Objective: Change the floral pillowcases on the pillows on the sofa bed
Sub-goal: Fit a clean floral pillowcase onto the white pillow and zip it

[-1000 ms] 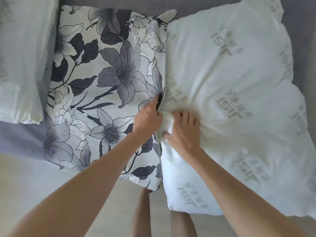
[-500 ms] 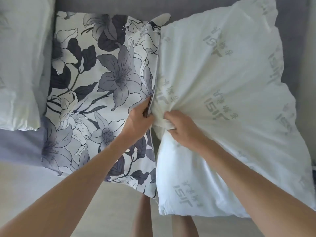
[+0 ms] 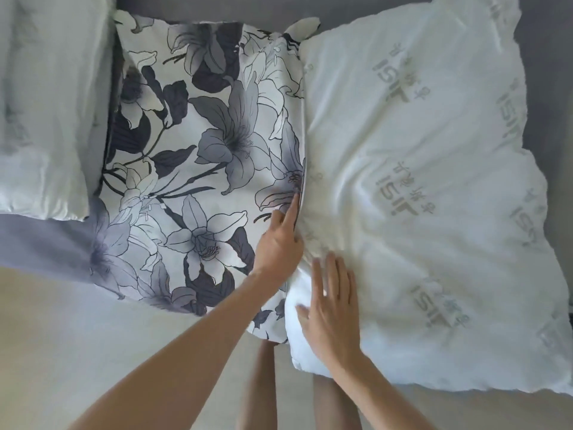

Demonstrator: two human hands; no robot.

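**Hands at the pillowcase opening**

Nearest: right hand (image 3: 330,308) flat, fingers straight and spread, pressing the near corner of the white pillow (image 3: 434,197). Left hand (image 3: 280,243) just beyond, forefinger extended along the seam, remaining fingers tucked at the open edge of the floral pillowcase (image 3: 201,156); actual grip hidden, cannot tell. Pillowcase lies left of the pillow, edges touching, on the grey sofa bed (image 3: 34,240). Second white pillow (image 3: 40,113) far left.

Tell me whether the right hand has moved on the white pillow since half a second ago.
Yes. The right hand has let go of its fold and slid toward the near edge of the white pillow, fingers now flat.
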